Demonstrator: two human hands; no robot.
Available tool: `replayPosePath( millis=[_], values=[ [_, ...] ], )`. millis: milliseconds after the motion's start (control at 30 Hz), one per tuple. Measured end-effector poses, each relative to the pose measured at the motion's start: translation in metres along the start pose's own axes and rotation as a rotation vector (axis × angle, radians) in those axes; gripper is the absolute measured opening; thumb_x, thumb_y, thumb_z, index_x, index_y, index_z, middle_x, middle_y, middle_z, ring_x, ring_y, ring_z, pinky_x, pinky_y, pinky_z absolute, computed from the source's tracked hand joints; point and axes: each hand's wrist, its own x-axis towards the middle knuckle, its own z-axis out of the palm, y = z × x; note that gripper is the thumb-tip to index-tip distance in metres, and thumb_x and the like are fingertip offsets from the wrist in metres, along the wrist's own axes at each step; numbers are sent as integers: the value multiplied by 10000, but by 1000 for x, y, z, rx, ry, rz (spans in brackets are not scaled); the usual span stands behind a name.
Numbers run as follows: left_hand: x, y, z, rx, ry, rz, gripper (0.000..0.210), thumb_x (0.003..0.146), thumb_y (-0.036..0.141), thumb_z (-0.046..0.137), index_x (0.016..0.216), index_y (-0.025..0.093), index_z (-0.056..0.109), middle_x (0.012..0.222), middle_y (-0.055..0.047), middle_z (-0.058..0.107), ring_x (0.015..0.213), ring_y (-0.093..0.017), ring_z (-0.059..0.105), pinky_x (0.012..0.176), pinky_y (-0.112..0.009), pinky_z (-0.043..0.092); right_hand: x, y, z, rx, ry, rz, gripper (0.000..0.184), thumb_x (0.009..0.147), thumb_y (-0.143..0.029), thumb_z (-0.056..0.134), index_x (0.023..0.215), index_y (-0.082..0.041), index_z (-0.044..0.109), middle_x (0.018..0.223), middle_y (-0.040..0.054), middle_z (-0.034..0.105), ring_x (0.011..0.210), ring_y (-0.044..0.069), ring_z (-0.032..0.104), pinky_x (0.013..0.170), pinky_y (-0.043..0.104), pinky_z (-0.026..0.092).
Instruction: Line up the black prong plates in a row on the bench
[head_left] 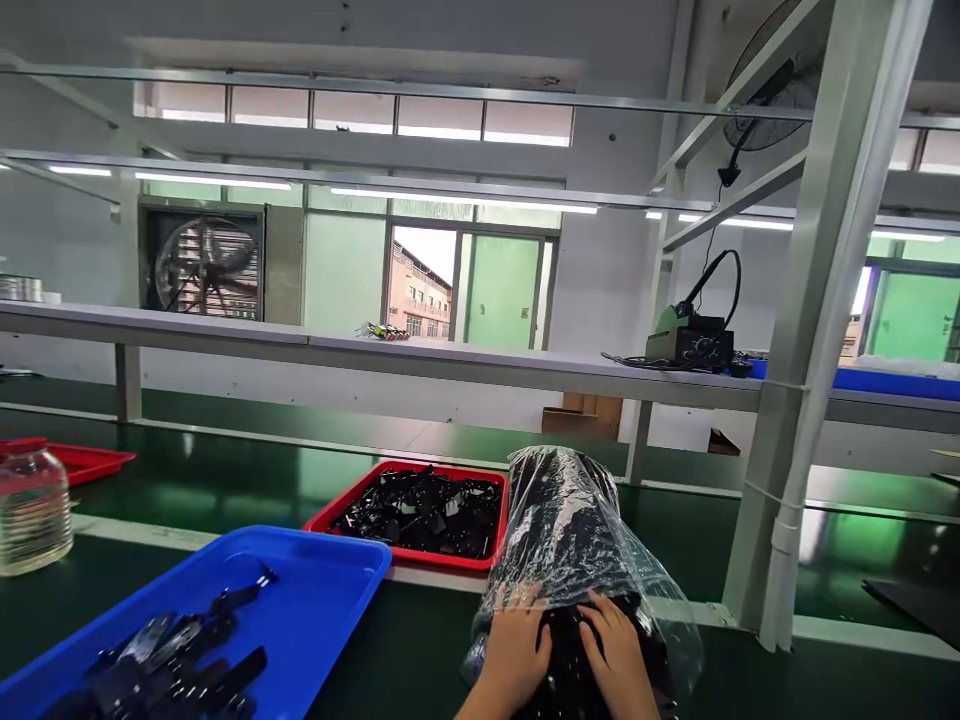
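A large clear plastic bag (559, 520) filled with shiny black parts (562, 640) lies on the green bench, its loose mouth towards me. My left hand (516, 640) rests at the left of the bag's mouth, fingers stretched forward and thumb apart. To its right, my right hand (619, 650) lies over the black parts with its fingers spread. Both sets of fingertips are at the film's edge; whether they press under it or on it I cannot tell. No part shows lifted in either hand.
A red tray (319, 522) heaped with small black pieces stands left of the bag. Nearer is a blue tray (322, 610) holding longer black parts. A clear bottle (34, 515) stands far left. A metal post (787, 430) rises on the right, and a shelf (450, 360) spans behind.
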Motion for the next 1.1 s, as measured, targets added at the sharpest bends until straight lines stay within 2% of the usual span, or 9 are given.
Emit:
replayPosePath(
  millis=[133, 300, 400, 467, 533, 733, 833, 967, 1100],
  values=[
    [-2, 2, 1, -6, -10, -3, 480, 874, 237, 408, 1333, 242, 549, 1446, -67, 499, 1347, -262, 444, 1190, -536, 193, -2, 4, 0, 15, -45, 9, 448, 933, -443, 346, 1052, -241, 728, 1226, 84, 662, 1186, 295, 594, 1013, 528, 473],
    [-2, 2, 2, 15, -42, -22, 481, 890, 270, 384, 1345, 256, 538, 1460, -46, 485, 1355, -249, 433, 1192, -512, 189, -2, 3, -2, 4, -96, 48, 464, 939, -436, 326, 1086, -231, 715, 1273, 87, 633, 1230, 285, 558, 1051, 511, 437],
    [-2, 1, 4, 56, -45, -71, 541, 874, 363, 425, 1407, 277, 466, 1537, -59, 362, 1415, -323, 328, 1169, -596, 156, -1, 0, -3, -12, -127, 80, 490, 938, -489, 323, 1103, -238, 709, 1287, 88, 625, 1243, 287, 545, 1050, 496, 435],
    [-3, 0, 7, 92, -34, -108, 634, 838, 429, 480, 1449, 278, 399, 1580, -79, 249, 1447, -389, 219, 1136, -672, 115, -1, -3, -5, -25, -140, 95, 516, 932, -539, 332, 1190, -242, 666, 1321, 89, 601, 1267, 299, 522, 1064, 530, 407],
    [-3, 1, 8, 124, -26, -127, 671, 830, 461, 491, 1463, 272, 371, 1587, -94, 220, 1449, -402, 198, 1120, -695, 105, -1, -7, -7, -36, -154, 86, 535, 927, -566, 349, 1285, -254, 596, 1366, 81, 566, 1300, 305, 487, 1093, 574, 350],
    [-7, 9, 2, 186, -30, -98, 575, 901, 515, 465, 1409, 247, 451, 1552, -119, 326, 1413, -352, 304, 1131, -645, 178, 0, -20, -17, -84, -221, 42, 415, 957, -472, 409, 1270, -271, 591, 1421, 69, 509, 1360, 290, 408, 1128, 597, 265],
    [-8, 14, -6, 206, -38, -61, 516, 905, 464, 538, 1357, 220, 479, 1480, -110, 416, 1360, -314, 382, 1112, -615, 268, 2, -26, -22, -126, -236, 54, 390, 946, -426, 507, 1275, -222, 559, 1407, 91, 498, 1337, 289, 419, 1099, 591, 312],
    [-11, 20, -15, 220, -54, -19, 447, 904, 402, 573, 1294, 192, 510, 1354, -103, 512, 1209, -266, 521, 1005, -529, 440, 4, -34, -31, -189, -234, 64, 384, 918, -399, 580, 1240, -191, 551, 1349, 92, 515, 1220, 259, 513, 1024, 525, 425],
    [-21, 25, -21, 225, -60, 11, 405, 910, 395, 566, 1255, 185, 532, 1290, -97, 551, 1125, -234, 569, 940, -474, 495, -2, -40, -41, -228, -239, 49, 357, 923, -388, 575, 1219, -189, 557, 1286, 86, 552, 1130, 229, 565, 956, 471, 485]
  ],
)
